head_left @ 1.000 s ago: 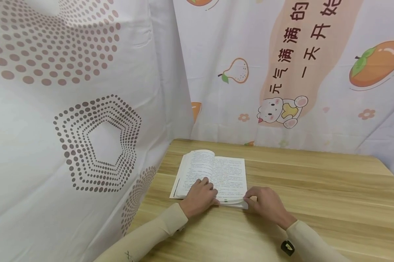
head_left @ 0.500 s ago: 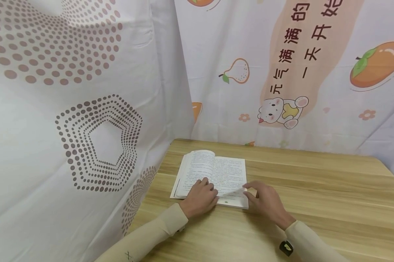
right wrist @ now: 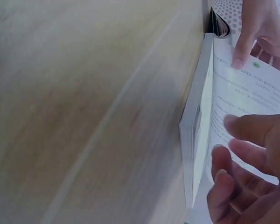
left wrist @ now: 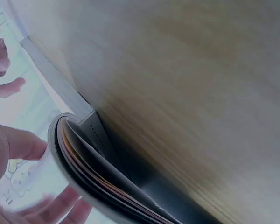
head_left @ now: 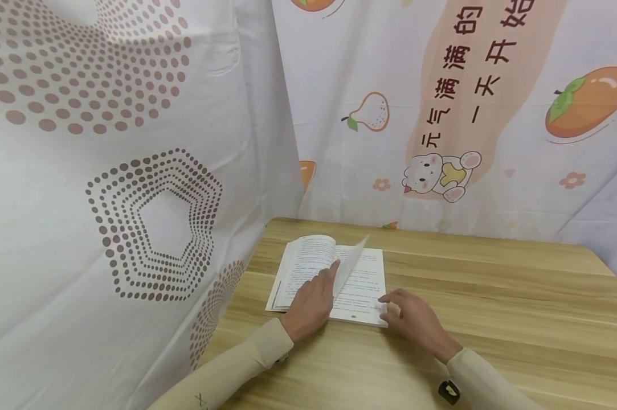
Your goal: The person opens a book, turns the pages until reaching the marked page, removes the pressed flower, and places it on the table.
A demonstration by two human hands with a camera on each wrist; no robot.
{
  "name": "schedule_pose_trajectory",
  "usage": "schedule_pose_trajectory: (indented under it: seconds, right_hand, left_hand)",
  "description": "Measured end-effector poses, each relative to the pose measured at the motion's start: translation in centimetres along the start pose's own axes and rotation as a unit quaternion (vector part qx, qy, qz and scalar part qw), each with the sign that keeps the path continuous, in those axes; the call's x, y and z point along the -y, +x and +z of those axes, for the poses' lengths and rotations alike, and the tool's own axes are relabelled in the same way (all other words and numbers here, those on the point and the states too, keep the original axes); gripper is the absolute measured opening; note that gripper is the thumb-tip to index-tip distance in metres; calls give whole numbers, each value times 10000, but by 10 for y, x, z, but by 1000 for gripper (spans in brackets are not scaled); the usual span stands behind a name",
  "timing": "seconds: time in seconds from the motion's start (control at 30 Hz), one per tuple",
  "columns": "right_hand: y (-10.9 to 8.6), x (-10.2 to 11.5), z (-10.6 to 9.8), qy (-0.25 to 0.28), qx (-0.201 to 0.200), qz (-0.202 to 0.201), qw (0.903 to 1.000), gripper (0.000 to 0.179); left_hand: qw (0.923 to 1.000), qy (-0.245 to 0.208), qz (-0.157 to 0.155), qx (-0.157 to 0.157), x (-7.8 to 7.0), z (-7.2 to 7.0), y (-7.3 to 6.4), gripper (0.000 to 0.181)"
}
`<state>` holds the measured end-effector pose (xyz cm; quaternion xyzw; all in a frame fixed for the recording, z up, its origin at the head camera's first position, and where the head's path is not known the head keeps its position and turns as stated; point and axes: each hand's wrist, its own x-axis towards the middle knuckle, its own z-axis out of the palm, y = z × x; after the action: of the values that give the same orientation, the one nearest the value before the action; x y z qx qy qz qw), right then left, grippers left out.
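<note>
An open book (head_left: 305, 265) with printed pages lies on the table near its left side. A single page (head_left: 350, 266) stands tilted up from the spine over the right-hand pages. My left hand (head_left: 308, 304) is at the book's middle, index finger stretched out along the rising page. Its thumb touches the paper near the lower edge in the right wrist view. The left-hand pages bulge in a curve beside its fingers in the left wrist view. My right hand (head_left: 415, 320) is by the lower right corner of the book, fingers (right wrist: 245, 151) loosely bent and apart, holding nothing.
The wood-grain table (head_left: 493, 296) extends to the right of the book. A white curtain (head_left: 175, 228) with brown dot patterns hangs close on the left. Behind the table hangs a cloth (head_left: 339, 159) with fruit prints and lettering.
The page my right hand was lifting at the lower corner has left its fingers and swung up toward the left. My left index finger has straightened toward it.
</note>
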<state>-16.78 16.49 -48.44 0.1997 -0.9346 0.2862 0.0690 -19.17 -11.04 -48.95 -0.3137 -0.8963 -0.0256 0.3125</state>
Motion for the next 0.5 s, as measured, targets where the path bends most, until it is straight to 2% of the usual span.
schedule_pose_trajectory:
  seconds: [0.1,0.17,0.33,0.5]
  right_hand:
    - [-1,0,3,-89,55,-156,9998,29]
    - [-1,-1,5,-189,93,-244,9995,29]
    - [-1,-2,9,-373,327,-272,9984,26]
    - [-1,-2,11,-565,341,-447,9968,19]
  left_hand:
    - [9996,26,-12,-291,2,0,-1,53]
    - [9997,130,-52,-209,4,-1,0,56]
    - [9979,448,97,466,6,-6,2,58]
    - [9900,453,491,1239,5,-8,1,36]
